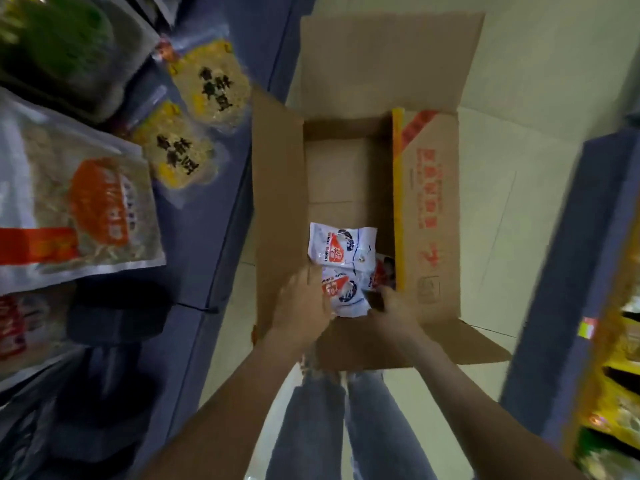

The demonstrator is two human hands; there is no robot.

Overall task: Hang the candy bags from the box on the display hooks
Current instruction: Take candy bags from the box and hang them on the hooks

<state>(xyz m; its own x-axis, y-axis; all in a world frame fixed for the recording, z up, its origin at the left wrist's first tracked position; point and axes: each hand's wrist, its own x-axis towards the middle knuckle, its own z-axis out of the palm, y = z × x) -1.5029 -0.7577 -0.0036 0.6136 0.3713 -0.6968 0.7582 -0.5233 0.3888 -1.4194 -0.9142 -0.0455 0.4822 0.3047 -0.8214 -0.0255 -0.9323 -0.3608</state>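
Note:
An open cardboard box [349, 174] stands on the floor in front of me, flaps spread. White candy bags with red and blue print lie in its near end: one [341, 245] farther in, another [346, 292] nearer me, and a third [382, 271] partly hidden at the right. My left hand [301, 303] reaches into the box and grips the left edge of the near bag. My right hand [394, 306] holds the same bag at its right side; its fingertips are hidden. No display hooks show in this view.
On the left a blue shelf unit [221, 202] carries large packets of dried food [79, 202] and yellow snack bags [211, 81]. Another blue shelf [561, 271] with yellow goods stands at the right. Pale tiled floor [540, 81] surrounds the box. My jeans-clad legs [346, 427] are below.

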